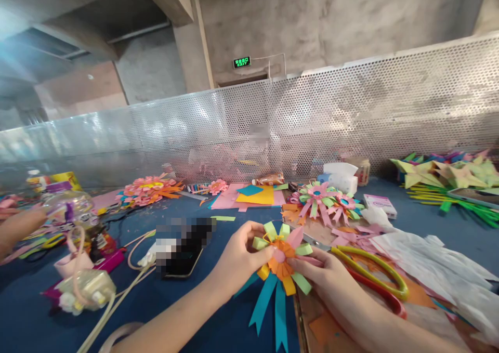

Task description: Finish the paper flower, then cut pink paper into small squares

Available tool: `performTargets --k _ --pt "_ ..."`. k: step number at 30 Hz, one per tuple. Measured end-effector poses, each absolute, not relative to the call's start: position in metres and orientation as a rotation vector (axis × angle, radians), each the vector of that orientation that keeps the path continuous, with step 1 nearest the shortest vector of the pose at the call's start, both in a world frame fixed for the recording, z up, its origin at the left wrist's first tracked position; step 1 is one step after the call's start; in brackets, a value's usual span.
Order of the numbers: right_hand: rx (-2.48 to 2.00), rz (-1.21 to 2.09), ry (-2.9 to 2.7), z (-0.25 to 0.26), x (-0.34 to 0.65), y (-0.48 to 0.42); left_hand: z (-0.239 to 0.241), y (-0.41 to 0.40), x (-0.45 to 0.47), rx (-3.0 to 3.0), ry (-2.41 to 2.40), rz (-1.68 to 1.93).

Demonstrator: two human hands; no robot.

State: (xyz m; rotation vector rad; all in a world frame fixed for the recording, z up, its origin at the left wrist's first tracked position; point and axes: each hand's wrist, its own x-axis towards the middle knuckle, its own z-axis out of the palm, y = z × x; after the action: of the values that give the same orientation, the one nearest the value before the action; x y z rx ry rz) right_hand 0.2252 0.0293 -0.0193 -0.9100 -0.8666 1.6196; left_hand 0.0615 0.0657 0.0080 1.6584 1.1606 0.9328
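Observation:
A paper flower (pixel 282 257) is held up over the table's front, between both of my hands. It has a pleated orange centre, looped green and yellow strips, pink petals and blue ribbon tails hanging down. My left hand (pixel 249 251) pinches its left side, thumb on the orange centre. From the right, my right hand (pixel 322 267) grips the edge with the thumb at the pleats; its other fingers are partly hidden behind. Scissors (pixel 370 270) with yellow and red handles lie just beyond my right hand, partly covered by the forearm.
Left of my hands lie a phone (pixel 185 254), pale cables and a plastic bottle (pixel 70 207). Finished paper flowers (pixel 317 199), coloured sheets (pixel 257 194) and a tissue pack (pixel 339 179) stand further back. White plastic (pixel 440 259) covers the right side. Another person's hand (pixel 23 228) reaches in at left.

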Motion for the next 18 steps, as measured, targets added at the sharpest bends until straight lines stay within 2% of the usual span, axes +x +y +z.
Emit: performTargets --k 18 --pt "-0.880 1.672 -0.939 -0.0217 0.2317 0.0296 0.0079 0.0624 0.0711 1.393 1.147 1.007"
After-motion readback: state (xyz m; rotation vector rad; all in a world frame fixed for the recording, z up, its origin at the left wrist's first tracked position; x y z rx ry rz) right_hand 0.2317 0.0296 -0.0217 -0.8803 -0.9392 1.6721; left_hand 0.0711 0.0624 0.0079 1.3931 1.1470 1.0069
